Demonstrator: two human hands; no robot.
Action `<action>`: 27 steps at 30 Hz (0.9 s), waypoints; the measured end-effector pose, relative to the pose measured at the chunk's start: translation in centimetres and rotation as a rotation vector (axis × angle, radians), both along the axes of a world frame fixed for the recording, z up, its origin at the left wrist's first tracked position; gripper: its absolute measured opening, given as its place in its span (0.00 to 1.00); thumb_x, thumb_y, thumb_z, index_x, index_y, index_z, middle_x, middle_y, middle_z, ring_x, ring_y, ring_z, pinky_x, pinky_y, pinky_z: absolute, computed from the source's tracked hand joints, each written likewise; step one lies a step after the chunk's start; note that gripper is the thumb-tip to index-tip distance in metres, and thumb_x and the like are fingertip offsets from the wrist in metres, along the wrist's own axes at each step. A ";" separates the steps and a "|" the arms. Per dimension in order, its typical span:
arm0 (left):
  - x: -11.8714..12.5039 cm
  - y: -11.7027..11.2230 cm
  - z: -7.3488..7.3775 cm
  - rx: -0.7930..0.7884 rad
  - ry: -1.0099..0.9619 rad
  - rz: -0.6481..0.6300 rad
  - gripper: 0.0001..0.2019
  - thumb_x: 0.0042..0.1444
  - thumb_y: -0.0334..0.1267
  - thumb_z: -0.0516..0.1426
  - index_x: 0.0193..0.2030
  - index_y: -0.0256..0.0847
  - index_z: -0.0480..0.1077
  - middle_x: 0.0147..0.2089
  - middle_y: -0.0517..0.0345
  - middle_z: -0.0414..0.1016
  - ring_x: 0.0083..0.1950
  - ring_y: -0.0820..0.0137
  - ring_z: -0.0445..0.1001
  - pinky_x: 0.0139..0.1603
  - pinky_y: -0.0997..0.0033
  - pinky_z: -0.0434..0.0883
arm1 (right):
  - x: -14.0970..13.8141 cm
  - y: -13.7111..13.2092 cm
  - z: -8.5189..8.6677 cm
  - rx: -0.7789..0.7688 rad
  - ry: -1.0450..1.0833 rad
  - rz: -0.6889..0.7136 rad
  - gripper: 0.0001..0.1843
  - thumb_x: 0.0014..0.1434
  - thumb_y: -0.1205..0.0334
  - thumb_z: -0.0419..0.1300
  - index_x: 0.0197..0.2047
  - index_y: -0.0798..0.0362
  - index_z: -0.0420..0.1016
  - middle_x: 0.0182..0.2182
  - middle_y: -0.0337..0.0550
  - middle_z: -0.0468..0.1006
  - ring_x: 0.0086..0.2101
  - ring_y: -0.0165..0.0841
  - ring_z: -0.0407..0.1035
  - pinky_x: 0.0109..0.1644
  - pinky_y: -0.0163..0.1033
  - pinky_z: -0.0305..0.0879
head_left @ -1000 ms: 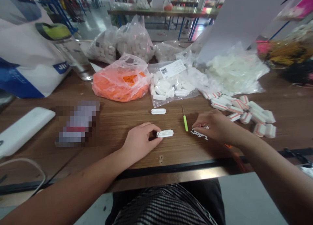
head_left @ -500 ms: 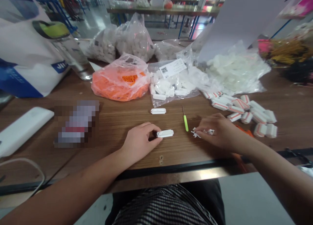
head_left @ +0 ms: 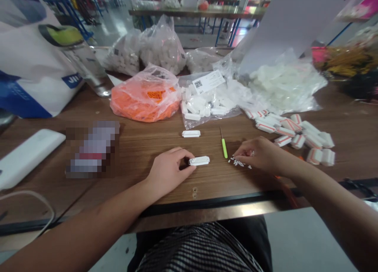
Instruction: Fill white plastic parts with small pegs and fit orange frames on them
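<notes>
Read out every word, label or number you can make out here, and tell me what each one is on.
"JI", then a cut-off letter: on the white-and-blue bag.
Too small to read: the white label on the clear bag.
Too blurred to read: the orange tag in the orange bag.
Unreadable: the pixelated item.

A white-and-blue bag (head_left: 29, 91) bears "JIU" in white on a blue patch, as far as it can be read. The label (head_left: 208, 82) on the clear bag (head_left: 211, 116) has a QR code; its print is too small to read.
</notes>
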State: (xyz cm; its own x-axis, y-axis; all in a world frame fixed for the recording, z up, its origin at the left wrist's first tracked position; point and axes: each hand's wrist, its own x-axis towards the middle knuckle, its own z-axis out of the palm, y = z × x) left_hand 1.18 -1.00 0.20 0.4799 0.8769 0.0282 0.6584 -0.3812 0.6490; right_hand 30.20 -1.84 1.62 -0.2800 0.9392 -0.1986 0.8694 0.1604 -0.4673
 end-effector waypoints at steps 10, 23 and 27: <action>0.0 0.0 -0.1 -0.007 -0.001 -0.004 0.06 0.53 0.35 0.61 0.38 0.44 0.76 0.27 0.65 0.66 0.26 0.75 0.62 0.30 0.73 0.59 | -0.9 -0.1 0.5 0.023 -0.084 -0.079 0.12 0.54 0.55 0.60 0.24 0.48 0.81 0.23 0.41 0.81 0.25 0.33 0.72 0.29 0.38 0.62; 0.1 0.1 -0.3 0.005 -0.017 -0.004 0.06 0.53 0.36 0.61 0.38 0.45 0.76 0.27 0.65 0.67 0.26 0.75 0.61 0.30 0.73 0.60 | -0.5 -0.8 0.5 0.110 -0.117 0.003 0.13 0.56 0.57 0.57 0.26 0.49 0.81 0.22 0.39 0.79 0.23 0.29 0.68 0.29 0.37 0.56; 0.0 0.1 -0.4 0.003 -0.012 -0.006 0.06 0.53 0.36 0.61 0.38 0.45 0.76 0.28 0.65 0.67 0.26 0.74 0.62 0.30 0.73 0.60 | -1.3 -1.1 0.5 0.103 -0.184 -0.056 0.14 0.56 0.59 0.57 0.22 0.49 0.78 0.22 0.38 0.79 0.24 0.30 0.68 0.30 0.37 0.54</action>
State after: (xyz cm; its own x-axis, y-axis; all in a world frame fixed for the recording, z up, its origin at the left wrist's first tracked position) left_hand 1.17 -0.90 -0.18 0.4850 0.8738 0.0364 0.6484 -0.3872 0.6555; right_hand 28.88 -2.93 2.15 -0.1948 0.9703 -0.1433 0.9474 0.1483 -0.2837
